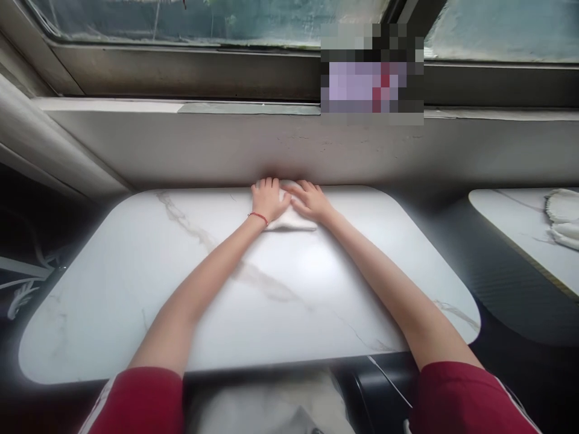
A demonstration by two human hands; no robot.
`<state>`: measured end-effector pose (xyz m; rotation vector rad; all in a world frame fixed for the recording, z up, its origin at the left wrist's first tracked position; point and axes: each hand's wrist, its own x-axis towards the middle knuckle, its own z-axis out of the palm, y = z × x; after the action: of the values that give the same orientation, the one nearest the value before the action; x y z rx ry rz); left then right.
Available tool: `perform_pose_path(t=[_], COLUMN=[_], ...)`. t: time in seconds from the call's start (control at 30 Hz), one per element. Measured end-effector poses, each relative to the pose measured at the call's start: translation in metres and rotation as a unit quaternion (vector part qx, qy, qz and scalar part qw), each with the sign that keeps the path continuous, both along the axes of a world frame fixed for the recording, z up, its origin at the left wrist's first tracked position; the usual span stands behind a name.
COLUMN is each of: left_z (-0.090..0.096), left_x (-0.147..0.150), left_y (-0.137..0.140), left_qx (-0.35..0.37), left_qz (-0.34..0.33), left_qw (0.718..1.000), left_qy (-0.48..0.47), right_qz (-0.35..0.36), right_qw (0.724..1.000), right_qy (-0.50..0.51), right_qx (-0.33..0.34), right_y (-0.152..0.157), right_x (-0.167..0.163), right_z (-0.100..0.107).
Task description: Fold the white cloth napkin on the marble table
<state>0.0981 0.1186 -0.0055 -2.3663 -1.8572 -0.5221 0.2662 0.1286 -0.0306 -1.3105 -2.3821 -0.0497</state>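
At the far edge of the white marbled table (pixel 217 313), a folded white cloth (pixel 292 223) lies under both of my hands. My left hand (pixel 268 200), with a thin red bracelet at the wrist, holds the cloth's left side, its fingers bent over towards the wall. My right hand (pixel 313 200) grips the right side, fingers angled inward across the cloth. The two thumbs nearly meet over the cloth's middle. Parts of the cloth are hidden beneath the palms.
A grey-white wall panel (pixel 203 141) rises right behind the table, below a window (pixel 190 24). On the right is a second marbled table (pixel 511 214) with a bunched white cloth (pixel 565 217). White cords (pixel 22 295) hang beyond the left edge. A pixelated patch covers part of the window frame.
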Motion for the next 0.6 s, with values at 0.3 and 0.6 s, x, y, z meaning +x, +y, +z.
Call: perform_pose_path(t=[0.3,0.6], left_z=[0.007,0.000], left_x=[0.018,0.070], left_y=[-0.119,-0.176], left_qx=[-0.019,0.018], left_qz=[-0.043,-0.274], left_qw=[0.993,0.951], left_qy=[0.109,0.140], right_qz=[0.063,-0.011], right_qw=[0.998,0.999], right_qy=[-0.021,-0.035], right_qx=[0.015,-0.013], right_y=[-0.105,-0.220], right_x=[0.030,0.112], right_z=[0.002,0.005])
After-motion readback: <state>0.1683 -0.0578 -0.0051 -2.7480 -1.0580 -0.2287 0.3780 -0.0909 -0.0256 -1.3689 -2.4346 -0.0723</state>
